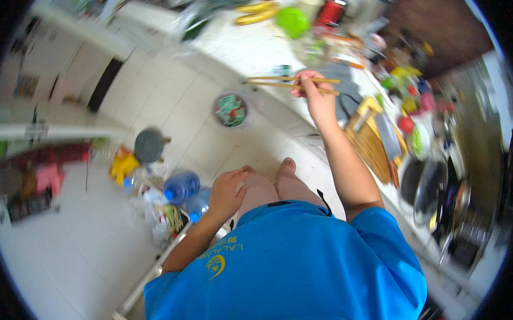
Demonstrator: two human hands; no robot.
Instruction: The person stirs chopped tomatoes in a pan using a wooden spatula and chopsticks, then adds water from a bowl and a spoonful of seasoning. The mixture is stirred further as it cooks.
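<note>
My right hand (pixel 314 94) holds a pair of wooden chopsticks (pixel 272 81) at the edge of the white worktop. Their tips point left, slightly apart, with nothing between them. A small green and white item (pixel 282 69) lies just beyond the chopsticks. My left hand (pixel 228 192) hangs beside my thigh with its fingers apart, holding nothing. To the right of my right forearm, a wooden cutting board (pixel 366 143) and a cleaver (pixel 387 133) rest on the worktop. A grey cloth (pixel 339 80) lies near my right hand.
Bananas (pixel 256 13), a bright green round item (pixel 292 22) and a glass jar (pixel 312 51) stand at the back. A pan (pixel 430 189) is at the right. On the floor are a lined waste bin (pixel 231 109), a stool (pixel 149 145) and large blue water bottles (pixel 181 187).
</note>
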